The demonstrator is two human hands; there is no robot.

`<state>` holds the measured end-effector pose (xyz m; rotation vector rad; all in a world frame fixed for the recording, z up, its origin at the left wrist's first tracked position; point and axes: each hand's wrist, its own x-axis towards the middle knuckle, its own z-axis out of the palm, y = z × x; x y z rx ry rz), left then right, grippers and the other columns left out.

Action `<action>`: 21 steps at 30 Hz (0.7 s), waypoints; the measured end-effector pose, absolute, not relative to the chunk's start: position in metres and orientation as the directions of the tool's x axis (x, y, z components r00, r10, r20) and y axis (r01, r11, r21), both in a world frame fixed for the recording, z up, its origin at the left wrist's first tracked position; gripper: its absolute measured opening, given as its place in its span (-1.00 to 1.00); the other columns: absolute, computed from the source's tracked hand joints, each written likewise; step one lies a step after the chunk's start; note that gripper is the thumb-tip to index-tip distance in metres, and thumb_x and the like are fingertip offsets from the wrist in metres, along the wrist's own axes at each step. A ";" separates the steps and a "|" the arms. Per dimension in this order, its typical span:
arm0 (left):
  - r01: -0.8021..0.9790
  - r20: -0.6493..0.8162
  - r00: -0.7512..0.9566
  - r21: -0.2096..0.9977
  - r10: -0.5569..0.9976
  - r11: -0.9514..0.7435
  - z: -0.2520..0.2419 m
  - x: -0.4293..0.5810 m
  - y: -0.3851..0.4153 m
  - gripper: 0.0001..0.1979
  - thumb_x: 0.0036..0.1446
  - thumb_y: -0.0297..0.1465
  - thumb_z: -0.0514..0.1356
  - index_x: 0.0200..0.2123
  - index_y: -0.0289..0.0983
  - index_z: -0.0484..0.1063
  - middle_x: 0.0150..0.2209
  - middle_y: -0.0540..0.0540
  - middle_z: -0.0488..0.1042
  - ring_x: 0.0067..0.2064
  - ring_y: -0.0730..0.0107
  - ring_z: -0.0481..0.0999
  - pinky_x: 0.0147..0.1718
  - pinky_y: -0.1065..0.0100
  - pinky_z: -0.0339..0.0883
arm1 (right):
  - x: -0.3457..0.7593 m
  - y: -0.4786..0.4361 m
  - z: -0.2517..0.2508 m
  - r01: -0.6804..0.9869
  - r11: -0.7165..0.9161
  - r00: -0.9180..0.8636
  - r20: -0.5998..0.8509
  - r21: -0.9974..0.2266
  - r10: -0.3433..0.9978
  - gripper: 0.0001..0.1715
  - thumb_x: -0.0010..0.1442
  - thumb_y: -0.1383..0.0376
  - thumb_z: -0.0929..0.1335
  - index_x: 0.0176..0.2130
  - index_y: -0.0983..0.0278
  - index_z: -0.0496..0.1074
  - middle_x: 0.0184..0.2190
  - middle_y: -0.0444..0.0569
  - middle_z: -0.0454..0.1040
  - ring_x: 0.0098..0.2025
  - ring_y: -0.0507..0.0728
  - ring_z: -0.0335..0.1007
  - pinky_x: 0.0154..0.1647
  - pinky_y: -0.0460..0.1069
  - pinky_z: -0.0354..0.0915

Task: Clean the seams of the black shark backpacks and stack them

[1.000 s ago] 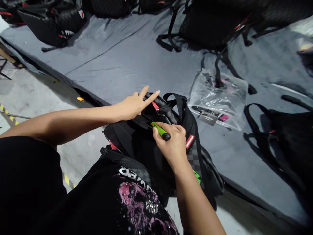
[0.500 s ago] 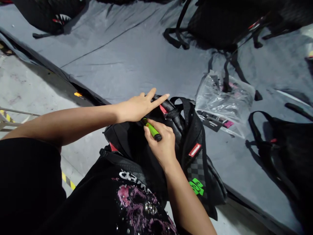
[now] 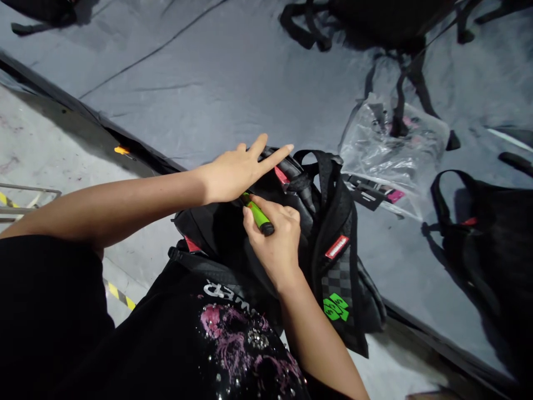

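The green tool [image 3: 258,215] lies slantwise across the top of the black backpack [image 3: 328,222], its tip hidden under the heel of the left hand [image 3: 233,175], so I cannot tell what kind of point it has. The right hand [image 3: 275,244] has its fingers closed round the barrel, thumb along the near side. The left hand holds nothing: its fingers are splayed flat and press on the backpack's upper edge, directly above the tip. That closeness looks like the main hazard. If the tool skids on the slick fabric, it would run into the left palm or drag across the cloth. The backpack sits at the near edge of the grey-covered bench [image 3: 233,94], its lower part with the green patch [image 3: 335,307] hanging over the edge toward the person. A hard push could tip it off onto the floor [image 3: 50,155]. Just right of the backpack lie loose tags [image 3: 370,194] and a clear plastic bag [image 3: 395,150]. A sweeping elbow could knock them into the second backpack [image 3: 478,222] farther right.
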<state>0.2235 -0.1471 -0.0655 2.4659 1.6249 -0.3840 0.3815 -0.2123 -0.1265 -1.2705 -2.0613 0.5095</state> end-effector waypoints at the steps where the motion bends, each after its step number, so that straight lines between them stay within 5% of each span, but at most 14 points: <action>1: 0.919 -0.299 0.377 -0.001 0.877 -0.395 -0.065 0.224 -0.147 -0.03 0.17 -0.63 0.03 0.46 -0.07 -0.49 0.45 -0.37 -0.20 0.16 -0.07 0.35 -0.10 0.17 0.41 | 0.382 -0.213 -0.126 0.659 0.450 -0.300 0.339 -0.603 0.892 -0.75 0.31 0.23 0.34 -0.09 0.26 0.55 -0.21 0.02 0.65 -0.17 0.20 0.58 -0.06 0.12 0.24; 21: 0.917 -0.300 0.388 0.025 0.872 -0.399 -0.069 0.223 -0.144 -0.02 0.17 -0.51 0.12 0.46 -0.09 -0.48 0.44 -0.38 -0.21 0.17 -0.12 0.32 -0.09 0.15 0.40 | 0.380 -0.213 -0.129 0.630 0.375 -0.234 0.294 -0.680 0.927 -0.73 0.28 0.20 0.35 -0.09 0.22 0.56 -0.17 0.03 0.65 -0.13 0.21 0.57 0.00 0.14 0.27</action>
